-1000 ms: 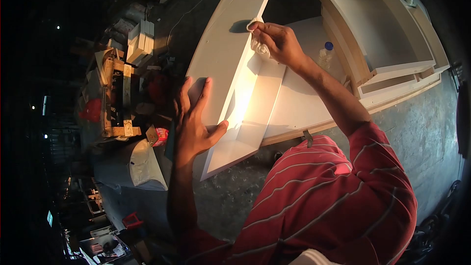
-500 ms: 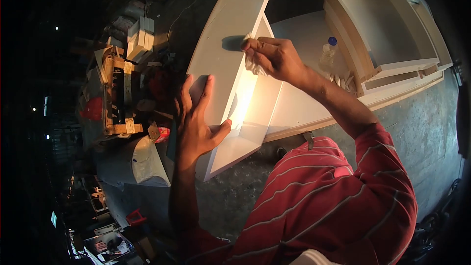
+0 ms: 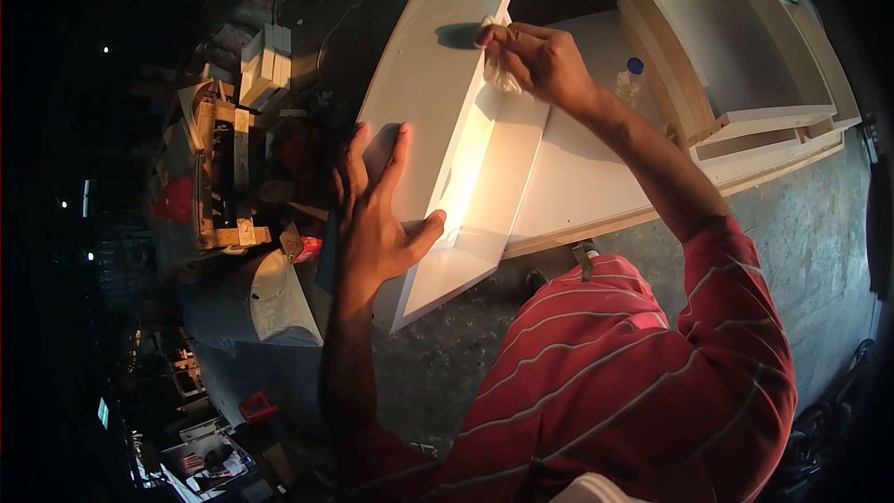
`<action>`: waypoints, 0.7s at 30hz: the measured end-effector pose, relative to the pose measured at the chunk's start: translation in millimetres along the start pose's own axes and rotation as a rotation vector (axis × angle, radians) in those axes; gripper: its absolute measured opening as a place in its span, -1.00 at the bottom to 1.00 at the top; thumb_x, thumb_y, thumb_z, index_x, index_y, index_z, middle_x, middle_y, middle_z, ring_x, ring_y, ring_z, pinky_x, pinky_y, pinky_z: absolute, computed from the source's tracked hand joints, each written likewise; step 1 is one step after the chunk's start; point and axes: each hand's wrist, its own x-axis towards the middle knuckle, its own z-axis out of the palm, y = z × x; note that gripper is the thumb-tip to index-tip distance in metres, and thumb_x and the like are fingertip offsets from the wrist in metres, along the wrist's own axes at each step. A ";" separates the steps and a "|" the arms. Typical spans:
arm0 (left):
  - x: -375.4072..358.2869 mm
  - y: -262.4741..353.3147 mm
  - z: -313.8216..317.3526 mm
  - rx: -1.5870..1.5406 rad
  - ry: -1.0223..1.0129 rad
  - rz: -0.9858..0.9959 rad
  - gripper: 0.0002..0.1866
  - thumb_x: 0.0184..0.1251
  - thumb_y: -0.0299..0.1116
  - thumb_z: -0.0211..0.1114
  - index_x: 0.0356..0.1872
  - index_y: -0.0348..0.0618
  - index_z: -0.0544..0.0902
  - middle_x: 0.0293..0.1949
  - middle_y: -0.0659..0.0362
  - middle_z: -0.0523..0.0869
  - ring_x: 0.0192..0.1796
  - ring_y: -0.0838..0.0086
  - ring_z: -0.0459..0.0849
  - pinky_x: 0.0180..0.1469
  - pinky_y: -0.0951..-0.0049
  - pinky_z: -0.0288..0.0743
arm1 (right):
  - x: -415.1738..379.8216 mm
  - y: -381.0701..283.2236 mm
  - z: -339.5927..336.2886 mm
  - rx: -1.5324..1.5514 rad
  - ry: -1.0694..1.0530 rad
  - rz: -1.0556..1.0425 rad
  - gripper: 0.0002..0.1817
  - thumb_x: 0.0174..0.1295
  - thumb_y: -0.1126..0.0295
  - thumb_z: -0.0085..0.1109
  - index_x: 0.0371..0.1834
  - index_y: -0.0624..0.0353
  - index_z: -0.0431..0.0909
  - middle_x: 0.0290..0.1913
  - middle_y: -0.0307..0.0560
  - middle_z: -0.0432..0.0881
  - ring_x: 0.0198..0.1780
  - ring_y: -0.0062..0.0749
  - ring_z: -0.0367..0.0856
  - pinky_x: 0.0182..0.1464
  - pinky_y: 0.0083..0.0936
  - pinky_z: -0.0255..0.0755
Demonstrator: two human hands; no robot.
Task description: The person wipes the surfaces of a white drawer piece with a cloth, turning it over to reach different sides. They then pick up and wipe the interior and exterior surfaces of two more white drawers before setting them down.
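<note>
A long white panel piece point(image 3: 424, 65) with a raised side stands tilted in front of me. My left hand point(image 3: 377, 205) lies on its lower part, fingers spread on the face and thumb at the near edge. Pinched in my right hand point(image 3: 545, 61) is a crumpled white cloth point(image 3: 503, 70), which touches the panel's right edge near the upper end. The hand casts a dark shadow on the white face. Bright light falls on the inner side below the cloth.
Right of the panel, a white board point(image 3: 582, 158) carries a bottle with a blue cap point(image 3: 629, 82) and a white drawer-like box point(image 3: 745, 37). On the left are a wooden frame point(image 3: 244, 168), a draped pale sheet point(image 3: 279, 303) and a red stool point(image 3: 258, 407).
My right hand has moved up along the panel's edge with the cloth. The panel's upper end sits slightly higher in view, and my left hand stays on the panel.
</note>
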 end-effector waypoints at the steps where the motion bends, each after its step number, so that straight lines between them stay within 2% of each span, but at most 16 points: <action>1: -0.7 -0.4 0.3 -0.004 0.007 0.013 0.01 -0.13 -0.15 0.44 0.49 0.01 0.23 0.44 -0.25 0.01 0.47 -0.17 0.07 0.39 -0.35 -0.10 | 3.3 6.3 -2.2 -0.044 -0.018 0.085 -0.79 0.28 0.42 0.19 -0.04 0.11 0.66 -0.35 -0.10 0.70 -0.42 -0.25 0.70 -0.39 -0.46 0.60; 2: -1.2 0.5 0.0 -0.005 0.007 0.015 0.01 -0.13 -0.15 0.44 0.49 0.01 0.23 0.44 -0.25 0.01 0.47 -0.17 0.07 0.39 -0.35 -0.10 | 0.6 5.5 0.8 -0.003 0.028 0.060 -0.79 0.28 0.41 0.20 -0.04 0.11 0.66 -0.34 -0.10 0.70 -0.41 -0.23 0.71 -0.38 -0.45 0.60; 4: -0.9 2.4 -1.9 0.039 -0.003 -0.012 -0.02 -0.08 -0.20 0.44 0.50 0.00 0.22 0.44 -0.23 0.08 0.45 -0.14 0.14 0.43 -0.07 -0.02 | -6.7 -7.6 8.5 0.108 0.039 0.007 -0.77 0.28 0.38 0.21 -0.02 0.11 0.65 -0.33 -0.10 0.71 -0.39 -0.20 0.71 -0.35 -0.44 0.62; 5: -1.0 1.9 -1.9 0.039 0.000 -0.014 -0.02 -0.08 -0.20 0.44 0.50 0.00 0.22 0.44 -0.23 0.08 0.45 -0.14 0.14 0.43 -0.07 -0.02 | -13.4 -17.8 10.8 0.179 0.005 -0.014 -0.76 0.28 0.36 0.22 -0.01 0.11 0.65 -0.31 -0.10 0.72 -0.38 -0.18 0.72 -0.33 -0.44 0.63; 7: -1.1 0.3 0.5 0.001 -0.005 -0.003 0.00 -0.12 -0.15 0.44 0.49 0.01 0.23 0.44 -0.24 0.00 0.47 -0.18 0.08 0.39 -0.34 -0.10 | -12.8 -14.2 8.1 0.158 -0.037 -0.009 -0.76 0.31 0.35 0.20 0.01 0.11 0.65 -0.30 -0.08 0.73 -0.36 -0.17 0.72 -0.28 -0.45 0.64; 9: -1.9 -3.8 1.7 -0.008 0.001 0.011 0.00 -0.12 -0.15 0.44 0.49 0.01 0.23 0.44 -0.24 0.00 0.47 -0.18 0.08 0.40 -0.33 -0.10 | -0.6 2.7 -0.5 0.169 -0.103 -0.095 -0.77 0.33 0.37 0.17 0.00 0.13 0.65 -0.29 -0.05 0.73 -0.35 -0.17 0.72 -0.25 -0.45 0.65; 10: -1.7 -5.3 1.4 -0.015 0.012 0.026 0.00 -0.11 -0.15 0.43 0.49 0.02 0.22 0.44 -0.24 0.00 0.47 -0.18 0.08 0.40 -0.32 -0.10 | 1.5 1.7 -3.8 0.161 -0.122 0.008 -0.78 0.34 0.39 0.15 0.00 0.15 0.64 -0.28 -0.02 0.72 -0.33 -0.19 0.73 -0.23 -0.47 0.64; 11: -2.0 -4.3 0.9 -0.016 0.010 0.029 0.00 -0.11 -0.15 0.43 0.49 0.02 0.22 0.44 -0.24 0.00 0.47 -0.18 0.08 0.40 -0.32 -0.10 | -0.9 -0.8 -2.2 0.159 -0.121 0.011 -0.78 0.34 0.39 0.15 0.00 0.15 0.64 -0.28 -0.02 0.72 -0.33 -0.19 0.73 -0.23 -0.47 0.64; 13: -1.0 -1.3 -0.3 -0.001 0.001 -0.004 -0.01 -0.11 -0.14 0.43 0.49 0.02 0.23 0.44 -0.24 0.02 0.47 -0.18 0.09 0.40 -0.32 -0.10 | -7.4 -8.6 5.6 0.236 -0.064 0.109 -0.80 0.39 0.41 0.10 -0.02 0.24 0.61 -0.27 -0.06 0.71 -0.29 -0.36 0.70 -0.20 -0.54 0.56; 14: -0.5 -1.4 -0.6 -0.002 0.006 -0.005 -0.01 -0.11 -0.14 0.43 0.49 0.02 0.23 0.44 -0.24 0.02 0.47 -0.18 0.09 0.40 -0.32 -0.10 | -16.0 -15.6 11.3 0.279 -0.087 0.134 -0.80 0.39 0.42 0.11 -0.02 0.24 0.61 -0.24 -0.06 0.71 -0.27 -0.35 0.70 -0.16 -0.54 0.56; 15: -0.8 -1.5 -0.5 0.000 0.006 -0.002 -0.01 -0.11 -0.14 0.43 0.49 0.02 0.23 0.44 -0.24 0.02 0.47 -0.17 0.09 0.40 -0.32 -0.10 | -19.9 -21.4 16.6 0.283 -0.004 0.031 -0.81 0.39 0.43 0.11 -0.03 0.24 0.61 -0.25 -0.08 0.70 -0.28 -0.35 0.69 -0.16 -0.55 0.56; 17: -1.6 -2.3 0.5 -0.001 0.000 -0.003 -0.01 -0.10 -0.14 0.43 0.49 0.02 0.23 0.44 -0.24 0.03 0.47 -0.17 0.09 0.40 -0.32 -0.10 | -12.1 -10.8 8.5 0.270 -0.103 0.031 -0.81 0.40 0.43 0.10 -0.03 0.25 0.61 -0.26 -0.08 0.70 -0.28 -0.37 0.69 -0.16 -0.57 0.55; 18: -1.2 -3.2 0.8 0.000 0.002 0.006 -0.01 -0.11 -0.14 0.43 0.49 0.03 0.23 0.43 -0.24 0.02 0.47 -0.17 0.09 0.40 -0.32 -0.10 | -7.2 -6.6 3.7 0.221 -0.142 0.110 -0.82 0.40 0.43 0.11 -0.03 0.23 0.62 -0.29 -0.07 0.70 -0.29 -0.37 0.69 -0.18 -0.58 0.55; 19: -0.1 -4.1 0.7 0.003 0.009 0.018 -0.01 -0.11 -0.14 0.43 0.49 0.03 0.23 0.43 -0.24 0.02 0.47 -0.16 0.09 0.40 -0.32 -0.10 | -2.1 1.1 2.6 0.121 -0.081 0.087 -0.80 0.43 0.40 0.07 -0.04 0.27 0.61 -0.33 -0.15 0.69 -0.32 -0.48 0.67 -0.22 -0.59 0.55; 21: -1.4 -4.7 1.6 -0.001 0.008 0.010 0.00 -0.12 -0.14 0.43 0.49 0.03 0.23 0.44 -0.24 0.02 0.47 -0.16 0.09 0.40 -0.32 -0.10 | 9.8 20.5 9.6 0.282 0.175 0.370 -0.74 0.48 0.32 0.01 -0.12 0.31 0.60 -0.37 -0.27 0.66 -0.35 -0.58 0.64 -0.28 -0.61 0.55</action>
